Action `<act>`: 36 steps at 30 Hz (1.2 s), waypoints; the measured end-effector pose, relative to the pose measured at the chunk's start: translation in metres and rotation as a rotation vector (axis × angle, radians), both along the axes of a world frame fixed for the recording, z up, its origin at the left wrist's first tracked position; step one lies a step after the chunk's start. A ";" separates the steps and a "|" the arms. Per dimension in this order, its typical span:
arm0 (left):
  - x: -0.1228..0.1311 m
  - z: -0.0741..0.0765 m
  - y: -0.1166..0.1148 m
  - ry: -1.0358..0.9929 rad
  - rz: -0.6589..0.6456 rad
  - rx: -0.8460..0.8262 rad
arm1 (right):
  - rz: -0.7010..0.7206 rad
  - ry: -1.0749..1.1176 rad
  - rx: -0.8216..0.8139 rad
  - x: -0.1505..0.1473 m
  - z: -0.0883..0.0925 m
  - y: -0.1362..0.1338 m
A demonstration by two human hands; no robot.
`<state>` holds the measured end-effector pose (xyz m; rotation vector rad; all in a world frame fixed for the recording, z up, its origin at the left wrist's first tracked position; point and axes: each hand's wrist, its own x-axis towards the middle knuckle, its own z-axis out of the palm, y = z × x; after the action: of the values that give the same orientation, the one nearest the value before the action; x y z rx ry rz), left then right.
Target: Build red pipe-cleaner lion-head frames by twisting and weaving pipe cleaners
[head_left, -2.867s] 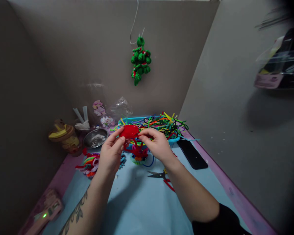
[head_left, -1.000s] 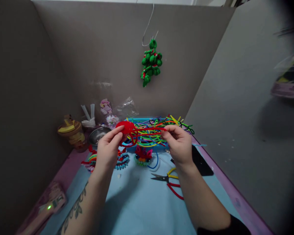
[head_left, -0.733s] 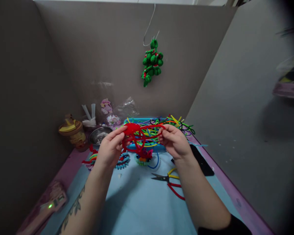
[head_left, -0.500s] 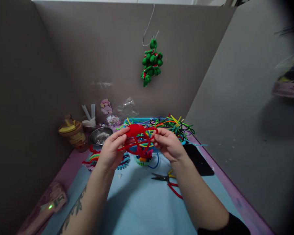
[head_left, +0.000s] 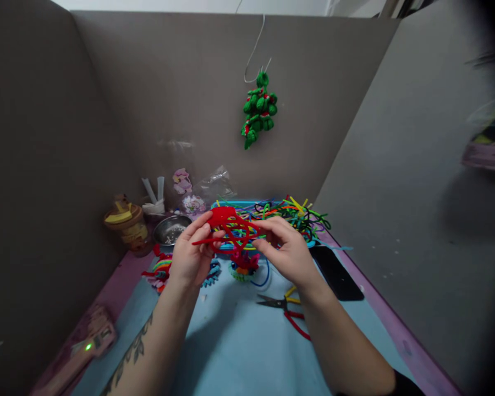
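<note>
Red looped piece [head_left: 223,216]: solid end was pinched by fingers of the left hand [head_left: 190,250]; right hand [head_left: 289,250] was at its loops, grip unclear; scissors [head_left: 278,303] lay nearby.

Desk: pink-purple top [head_left: 117,280]; pale-blue sheet [head_left: 239,346] covered its middle.
Back: blue tray [head_left: 241,203] stood lengthwise.
Back left: metal bowl [head_left: 185,222] stood near lidded brown cup [head_left: 128,226].
Centre: rainbow-striped figure [head_left: 161,268] and green-based figure [head_left: 243,268] sat beyond scissors [head_left: 277,303].
Right: black smartphone [head_left: 337,274] lay flat.
Front left: pink device [head_left: 100,330] showed green light [head_left: 88,347].
</note>
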<state>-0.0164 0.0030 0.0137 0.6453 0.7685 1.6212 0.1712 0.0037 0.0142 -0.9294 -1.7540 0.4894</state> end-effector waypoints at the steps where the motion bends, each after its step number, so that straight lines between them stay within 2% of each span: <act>1: 0.000 0.000 0.000 0.006 0.016 0.004 | -0.024 0.018 -0.005 0.001 0.000 0.000; 5: 0.002 0.001 -0.002 0.045 0.037 0.036 | -0.085 0.048 0.004 0.001 -0.003 -0.001; 8: 0.005 0.000 -0.004 0.073 0.004 0.042 | -0.103 0.042 0.026 -0.003 -0.005 -0.001; 12: 0.009 -0.001 -0.007 0.058 -0.063 0.054 | -0.055 0.101 -0.018 -0.011 -0.006 -0.007; 16: 0.013 -0.002 -0.008 0.062 -0.095 0.052 | -0.017 -0.023 0.088 -0.017 -0.006 -0.011; 19: 0.014 -0.004 -0.007 0.111 0.000 0.076 | -0.110 -0.062 0.167 -0.017 -0.007 -0.013; 22: 0.013 -0.007 -0.009 0.282 0.208 0.124 | -0.213 -0.033 0.249 -0.017 -0.008 -0.017; 25: 0.014 -0.011 -0.013 0.548 0.349 0.179 | -0.050 -0.113 0.345 -0.021 -0.008 -0.024; 27: 0.016 -0.014 -0.017 0.664 0.369 0.223 | 0.071 -0.157 0.366 -0.026 -0.009 -0.028; 29: 0.018 -0.016 -0.020 0.717 0.365 0.254 | 0.126 -0.131 0.368 -0.030 -0.009 -0.030; 31: 0.020 -0.017 -0.020 0.711 0.352 0.249 | 0.156 -0.069 0.383 -0.032 -0.008 -0.031; 33: 0.020 -0.018 -0.016 0.621 0.307 0.210 | 0.234 -0.034 0.423 -0.031 -0.003 -0.033; 36: 0.018 -0.018 -0.008 0.382 0.218 0.111 | 0.501 -0.076 0.435 -0.026 0.008 -0.036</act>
<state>0.0017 -0.0048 -0.0047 0.9974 1.0611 1.7708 0.1449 -0.0321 0.0225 -0.2001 -2.0571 0.3640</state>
